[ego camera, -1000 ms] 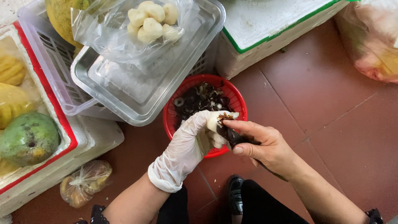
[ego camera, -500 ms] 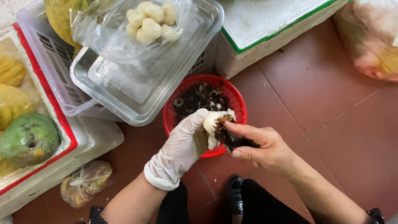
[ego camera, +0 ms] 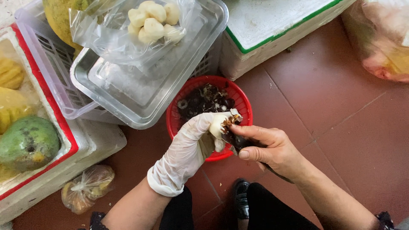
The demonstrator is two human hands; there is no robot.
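Note:
My left hand [ego camera: 189, 147], in a white disposable glove, grips a small pale, partly peeled round fruit [ego camera: 216, 125] over a red plastic basket [ego camera: 175, 123]. My bare right hand [ego camera: 266, 147] holds a dark small knife [ego camera: 232, 138] whose blade is against the fruit, with a curl of brown peel on it. The basket holds dark peel scraps [ego camera: 204, 100]. Peeled pale fruits [ego camera: 153, 21] lie in a clear plastic bag on a metal tray [ego camera: 128, 91] behind the basket.
A white foam box with red edge [ego camera: 70, 149] at left holds a green mango [ego camera: 27, 142] and yellow fruit. A small knotted bag [ego camera: 87, 187] lies on the red tile floor. A green-edged foam box [ego camera: 277, 25] stands behind; a plastic bag [ego camera: 381, 42] sits at right.
The left hand has turned the fruit slightly and the knife has worked on around it; more brown peel has curled off over the basket.

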